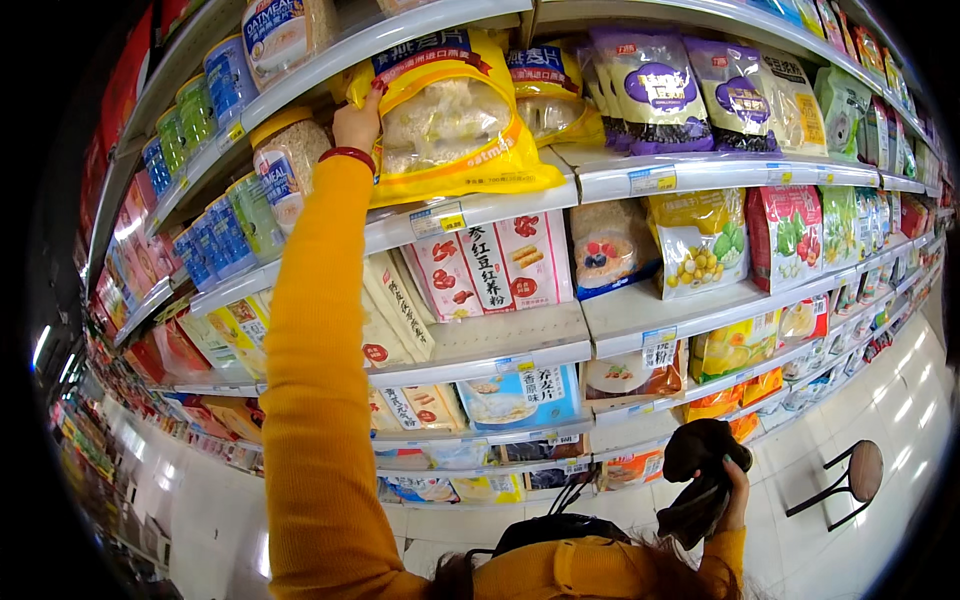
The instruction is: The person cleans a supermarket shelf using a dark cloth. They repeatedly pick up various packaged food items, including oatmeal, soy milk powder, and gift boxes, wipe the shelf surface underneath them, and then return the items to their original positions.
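My left hand (357, 124) reaches up and grips the left edge of a large yellow oatmeal bag (450, 169), one red-nailed finger showing on its front. The bag stands on the shelf, its bottom edge slightly over the shelf lip, and clear windows show pale packets inside. Just behind it to the right is a similar yellow bag (551, 112). Low on the right, my right hand (735, 491) holds a bunched dark brown cloth (697, 457). A clear oatmeal jar (289, 154) with a yellow lid stands below and left of my left hand.
Purple-and-white bags (660, 94) fill the shelf to the right. Boxed powder (487, 266) stands one level down beneath a shelf edge with price tags (439, 219). Blue cans (229, 71) are at the left. A small round stool (865, 471) stands on the tiled floor.
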`<control>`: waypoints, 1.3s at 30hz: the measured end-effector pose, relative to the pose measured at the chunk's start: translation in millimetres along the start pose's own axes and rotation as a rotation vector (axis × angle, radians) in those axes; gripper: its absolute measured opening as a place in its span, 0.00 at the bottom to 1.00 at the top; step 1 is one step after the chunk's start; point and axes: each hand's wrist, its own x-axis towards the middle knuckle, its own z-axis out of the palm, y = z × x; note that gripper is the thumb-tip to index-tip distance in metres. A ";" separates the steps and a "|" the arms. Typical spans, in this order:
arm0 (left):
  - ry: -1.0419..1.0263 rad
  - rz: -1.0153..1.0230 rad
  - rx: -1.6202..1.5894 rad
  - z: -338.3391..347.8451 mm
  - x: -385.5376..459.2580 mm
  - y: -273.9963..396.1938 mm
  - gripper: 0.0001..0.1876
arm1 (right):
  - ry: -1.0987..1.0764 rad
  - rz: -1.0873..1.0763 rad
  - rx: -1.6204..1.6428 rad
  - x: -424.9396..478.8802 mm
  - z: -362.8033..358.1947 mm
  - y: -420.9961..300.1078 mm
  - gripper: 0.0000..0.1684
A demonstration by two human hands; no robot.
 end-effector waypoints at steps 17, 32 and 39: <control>-0.164 -0.217 0.131 41.2 38.5 -116.1 0.42 | -0.052 0.030 -0.050 1.3 2.0 7.4 0.28; -0.622 0.317 0.399 -30.6 -95.2 23.5 0.31 | -0.757 -1.699 -1.447 97.1 443.5 -134.8 0.23; -0.661 0.315 0.175 -37.7 -85.7 -13.4 0.29 | -0.926 -0.818 -2.240 194.3 492.1 -98.3 0.34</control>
